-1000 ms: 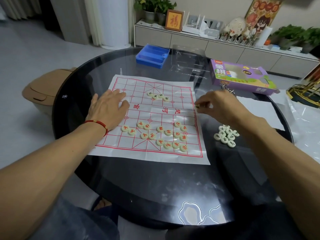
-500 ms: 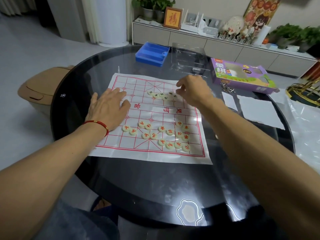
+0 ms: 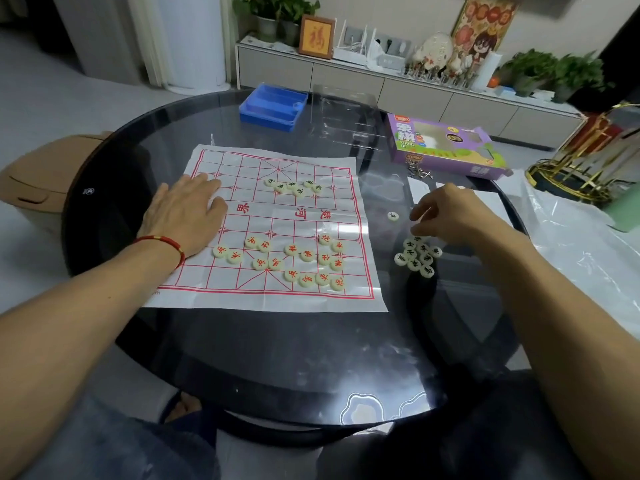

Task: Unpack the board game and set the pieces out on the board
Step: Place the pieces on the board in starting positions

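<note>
Head view. The left hand [image 3: 183, 216] lies flat, fingers straight, pressing the thin paper board [image 3: 277, 230] onto the glass table [image 3: 277, 358]. The right hand [image 3: 450, 216], fingers curled, reaches into the black-lettered pile [image 3: 417, 256] beside the board; whether it grips a piece cannot be told. Red pieces [image 3: 291, 261] lie on the near half. The discs look small, light, hard and likely slippery: pinch the rim.

A round dark glass table [image 3: 277, 358] stands in a living room. Behind it, a low grey sideboard [image 3: 346, 77] holds a framed red calligraphy picture [image 3: 317, 37] and potted plants [image 3: 554, 72]. A tan stool [image 3: 31, 188] sits at the table's left, a gold wire rack [image 3: 585, 157] to its right.
</note>
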### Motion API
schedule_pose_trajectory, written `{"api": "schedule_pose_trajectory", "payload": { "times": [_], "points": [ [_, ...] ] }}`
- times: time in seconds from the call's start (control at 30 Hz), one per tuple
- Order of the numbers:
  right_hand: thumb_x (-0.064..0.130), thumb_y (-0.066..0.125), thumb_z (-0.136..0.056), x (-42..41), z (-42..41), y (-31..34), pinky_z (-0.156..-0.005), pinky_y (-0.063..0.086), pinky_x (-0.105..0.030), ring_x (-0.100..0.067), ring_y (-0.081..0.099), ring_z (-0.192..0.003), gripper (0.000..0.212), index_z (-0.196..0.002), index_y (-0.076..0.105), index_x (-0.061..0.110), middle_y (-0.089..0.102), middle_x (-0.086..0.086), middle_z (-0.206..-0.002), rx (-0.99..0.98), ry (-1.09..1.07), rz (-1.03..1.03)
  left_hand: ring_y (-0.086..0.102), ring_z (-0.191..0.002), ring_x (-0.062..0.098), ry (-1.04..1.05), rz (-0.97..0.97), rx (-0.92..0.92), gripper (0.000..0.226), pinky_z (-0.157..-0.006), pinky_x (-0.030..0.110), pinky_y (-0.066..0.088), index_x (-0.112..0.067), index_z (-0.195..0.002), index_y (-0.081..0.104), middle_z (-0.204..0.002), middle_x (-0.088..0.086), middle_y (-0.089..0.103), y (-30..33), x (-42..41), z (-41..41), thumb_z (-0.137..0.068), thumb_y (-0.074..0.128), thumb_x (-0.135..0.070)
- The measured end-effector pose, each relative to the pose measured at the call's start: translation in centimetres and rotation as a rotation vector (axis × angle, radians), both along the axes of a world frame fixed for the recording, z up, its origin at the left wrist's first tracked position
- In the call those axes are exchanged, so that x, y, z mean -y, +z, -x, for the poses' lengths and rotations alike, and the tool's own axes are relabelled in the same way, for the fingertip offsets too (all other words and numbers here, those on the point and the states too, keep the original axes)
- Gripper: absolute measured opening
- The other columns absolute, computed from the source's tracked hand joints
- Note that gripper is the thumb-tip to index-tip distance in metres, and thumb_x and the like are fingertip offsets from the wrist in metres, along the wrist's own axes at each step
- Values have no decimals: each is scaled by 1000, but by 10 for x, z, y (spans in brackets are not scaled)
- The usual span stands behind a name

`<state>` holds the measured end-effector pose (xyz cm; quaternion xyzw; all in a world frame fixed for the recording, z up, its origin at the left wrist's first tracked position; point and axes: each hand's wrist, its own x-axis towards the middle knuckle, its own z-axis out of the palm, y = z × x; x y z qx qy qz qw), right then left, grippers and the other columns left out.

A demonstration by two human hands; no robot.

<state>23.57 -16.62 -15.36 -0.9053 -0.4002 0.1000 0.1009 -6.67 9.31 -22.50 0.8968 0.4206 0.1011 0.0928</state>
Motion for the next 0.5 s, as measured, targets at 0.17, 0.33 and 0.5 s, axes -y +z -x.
{"api": "schedule_pose_trajectory", "payload": {
  "times": [0.17,0.33,0.5],
  "points": [
    [18,84,-81,-2,2,-5,-66,61,-32,-16,73,-68,12,-86,74,22,74,-2,-81,2,1,34,33,-146,30,3,2,2,52,-122,55,16,-20,-152,39,-159,7,35,-1,-1,0,-105,33,-42],
    [16,79,-84,-11,-1,-12,-54,44,-21,-13,67,-70,8,-85,74,21,75,-5,-83,52,-20,-18,35,-145,31,-1,6,2,52,-122,56,18,-20,-151,40,-159,8,37,-1,-2,0,-105,34,-42],
    [26,74,-92,-24,3,-20,-83,51,-34,-29,63,-99,30,-119,70,15,71,-12,-112,119,27,-72,35,-145,31,6,11,-1,52,-121,56,19,-21,-151,39,-159,8,36,-1,-2,0,-105,34,-43]
  ]
}}
